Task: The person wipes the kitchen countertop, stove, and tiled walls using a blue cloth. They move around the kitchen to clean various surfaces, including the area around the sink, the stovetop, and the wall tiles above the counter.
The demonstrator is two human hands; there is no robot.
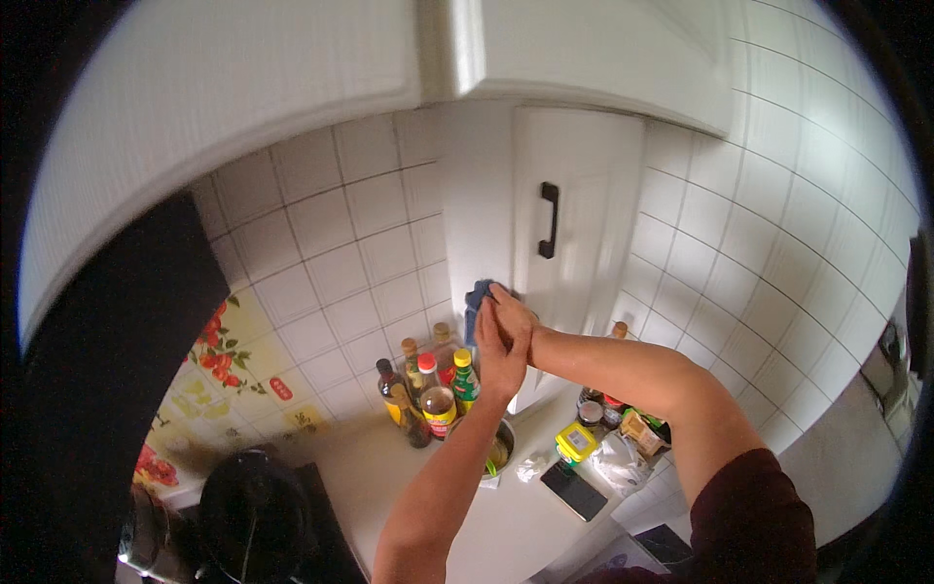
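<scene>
A folded blue cloth (476,301) is at the narrow white panel beside the corner cabinet door (584,219). My left hand (500,361) and my right hand (516,321) meet at the cloth, palms close together and fingers pointing up. Both hands' fingers lie along the cloth's right side, and their overlap hides part of the grip. Below and left of the hands stand several sauce and oil bottles (438,412), among them a green bottle (465,383) with a yellow cap. Behind my left forearm, a metal pot (505,438) is partly hidden.
On the white counter (503,533) lie a smartphone (574,490), a yellow-lidded tub (576,442), crumpled tissue (531,467) and a white plastic bag (622,461). A dark wok (252,511) sits on the stove at left. White upper cabinets (598,51) overhang the front.
</scene>
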